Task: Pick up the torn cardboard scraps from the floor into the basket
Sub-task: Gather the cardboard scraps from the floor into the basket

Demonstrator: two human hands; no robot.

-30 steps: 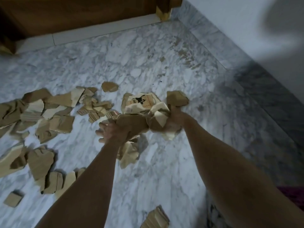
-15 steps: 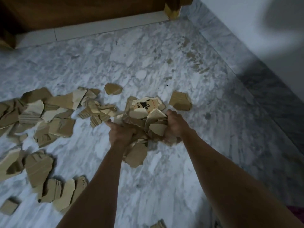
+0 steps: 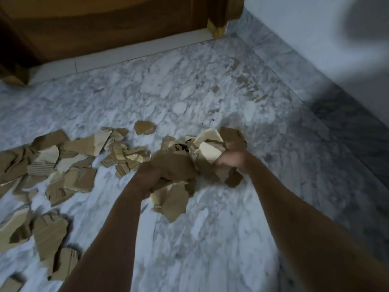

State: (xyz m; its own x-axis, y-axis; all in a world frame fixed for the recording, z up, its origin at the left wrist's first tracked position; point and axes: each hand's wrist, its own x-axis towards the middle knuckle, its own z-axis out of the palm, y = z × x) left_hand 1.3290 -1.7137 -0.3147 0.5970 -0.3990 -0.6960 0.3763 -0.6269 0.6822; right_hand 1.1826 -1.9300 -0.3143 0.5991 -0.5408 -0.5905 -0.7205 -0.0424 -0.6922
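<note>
A bundle of torn cardboard scraps (image 3: 189,157), brown and pale with some black print, is pressed between both hands just above the marble floor. My left hand (image 3: 150,178) grips its left side. On its right side, my right hand (image 3: 230,159) is blurred and closed. One scrap (image 3: 174,202) hangs below the bundle. Several more scraps (image 3: 69,163) lie scattered on the floor to the left, and a single piece (image 3: 144,127) lies behind them. No basket is in view.
A wooden door and frame (image 3: 117,22) with a pale threshold strip stand at the back. A white wall (image 3: 305,36) with a grey marble skirting (image 3: 345,114) runs along the right. More scraps (image 3: 50,234) lie at the lower left.
Both hands have squeezed the gathered scraps closer together. The right hand has shifted right and drawn the brown piece that lay at the right into the bundle. The view has tilted slightly.
</note>
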